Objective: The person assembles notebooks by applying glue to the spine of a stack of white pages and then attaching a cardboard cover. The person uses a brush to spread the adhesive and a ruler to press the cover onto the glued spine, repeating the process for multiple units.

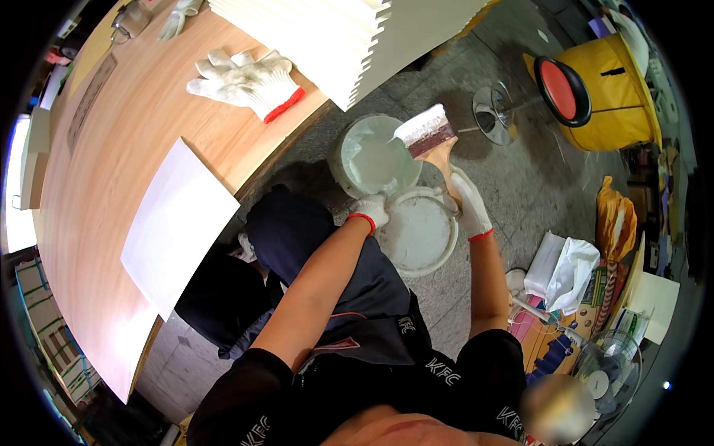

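Gloved in white knit cotton with red cuffs, the right hand (468,202) clamps the wooden handle of a wide flat paintbrush (429,134), bristles loaded white and tipped over the open white plastic paint bucket (374,156) just beyond the grip; the left hand (370,210) closes on that bucket's near rim; the round white lid (418,232) lies beneath both. Loading appears under way; next, I judge, excess needs wiping on the rim; farther left of the grip, a white board (178,223) waits on the wooden table (97,186).
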Action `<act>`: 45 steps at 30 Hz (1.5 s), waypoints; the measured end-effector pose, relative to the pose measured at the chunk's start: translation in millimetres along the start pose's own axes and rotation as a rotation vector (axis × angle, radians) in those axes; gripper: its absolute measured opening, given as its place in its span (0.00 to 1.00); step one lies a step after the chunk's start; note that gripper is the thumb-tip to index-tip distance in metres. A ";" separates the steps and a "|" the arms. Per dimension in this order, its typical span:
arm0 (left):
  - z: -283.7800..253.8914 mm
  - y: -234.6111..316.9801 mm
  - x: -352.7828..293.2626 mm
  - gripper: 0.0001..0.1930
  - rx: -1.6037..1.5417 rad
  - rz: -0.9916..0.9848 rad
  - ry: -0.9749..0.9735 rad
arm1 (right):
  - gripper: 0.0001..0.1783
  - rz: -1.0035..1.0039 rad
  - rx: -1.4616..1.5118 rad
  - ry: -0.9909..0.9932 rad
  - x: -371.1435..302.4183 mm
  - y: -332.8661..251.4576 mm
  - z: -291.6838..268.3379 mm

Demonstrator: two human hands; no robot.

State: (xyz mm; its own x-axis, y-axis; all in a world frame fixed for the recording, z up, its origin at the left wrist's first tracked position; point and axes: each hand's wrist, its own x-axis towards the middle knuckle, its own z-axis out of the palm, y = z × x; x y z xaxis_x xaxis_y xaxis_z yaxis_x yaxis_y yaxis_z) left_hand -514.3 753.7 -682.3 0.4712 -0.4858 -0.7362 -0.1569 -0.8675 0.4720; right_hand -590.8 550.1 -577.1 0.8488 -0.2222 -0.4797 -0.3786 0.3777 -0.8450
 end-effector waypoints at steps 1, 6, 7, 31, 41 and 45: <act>0.0 -0.3 -2.8 0.28 -0.012 0.015 0.017 | 0.19 0.030 0.060 0.022 6.0 12.4 -4.6; 1.8 -2.4 -2.7 0.26 -0.023 0.028 0.058 | 0.20 0.221 0.272 0.075 23.4 55.4 -17.4; 1.8 -2.2 -1.3 0.26 -0.012 0.029 0.050 | 0.21 0.254 0.377 0.001 24.7 67.7 -23.2; 9.5 -25.6 26.0 0.36 -0.353 -0.212 0.178 | 0.27 0.012 0.913 -0.918 38.2 103.1 24.7; 9.2 -73.4 80.7 0.29 -0.881 -0.419 0.683 | 0.25 0.111 0.837 -0.659 9.3 76.9 10.5; 5.0 -73.6 84.6 0.33 -1.183 -0.384 0.706 | 0.28 0.109 0.864 -0.819 11.4 83.3 -0.4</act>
State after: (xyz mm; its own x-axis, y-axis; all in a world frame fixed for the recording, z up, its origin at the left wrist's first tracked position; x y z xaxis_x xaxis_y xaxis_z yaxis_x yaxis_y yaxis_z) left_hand -467.2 775.8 -781.7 0.6986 0.2133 -0.6830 0.7147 -0.1619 0.6805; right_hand -612.8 578.7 -653.1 0.9292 0.3691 0.0193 -0.3562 0.9082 -0.2200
